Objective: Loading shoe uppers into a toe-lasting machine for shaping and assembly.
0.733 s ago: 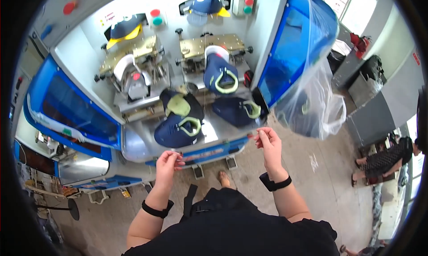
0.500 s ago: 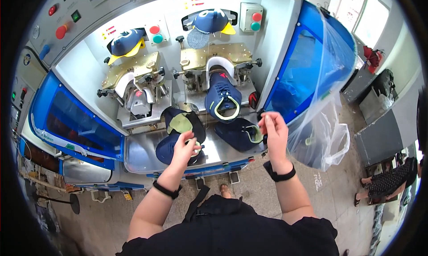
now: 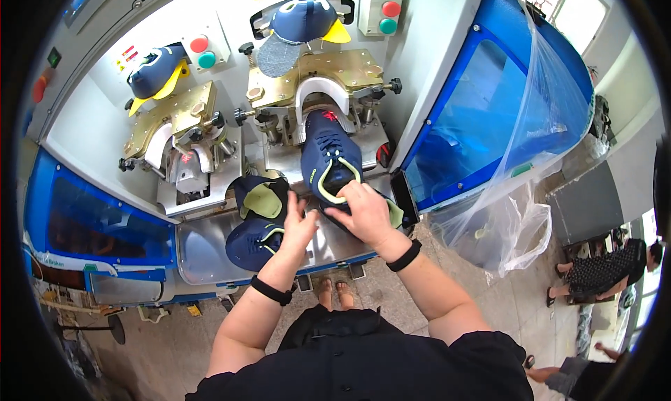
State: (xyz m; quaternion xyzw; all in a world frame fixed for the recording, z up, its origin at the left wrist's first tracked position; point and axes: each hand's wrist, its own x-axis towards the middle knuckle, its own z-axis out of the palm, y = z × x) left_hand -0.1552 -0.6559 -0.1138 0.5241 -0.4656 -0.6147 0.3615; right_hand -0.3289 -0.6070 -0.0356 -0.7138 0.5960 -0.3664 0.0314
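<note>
A navy shoe upper (image 3: 328, 146) with laces and a pale green collar sits with its toe in the white curved clamp (image 3: 323, 93) of the right-hand press station. My right hand (image 3: 367, 212) grips the heel end of its collar, thumb and fingers on either side. Just left of it, my left hand (image 3: 300, 223) hovers with fingers apart, holding nothing. Beside that hand, a navy upper (image 3: 253, 246) and another with a pale green lining (image 3: 262, 198) lie on the metal tray (image 3: 199, 258). A further upper (image 3: 395, 212) is mostly hidden behind my right hand.
The left station (image 3: 185, 167) shows no upper in its clamp. Navy-and-yellow pieces (image 3: 304, 20) rest at the back wall near button boxes (image 3: 381, 10). A blue side panel (image 3: 468, 114) with hanging clear plastic (image 3: 517, 163) stands at right. People are on the far right.
My right hand has moved left from beside the tray and taken hold of the clamped upper's heel. My left hand has shifted slightly right. The view has shifted closer.
</note>
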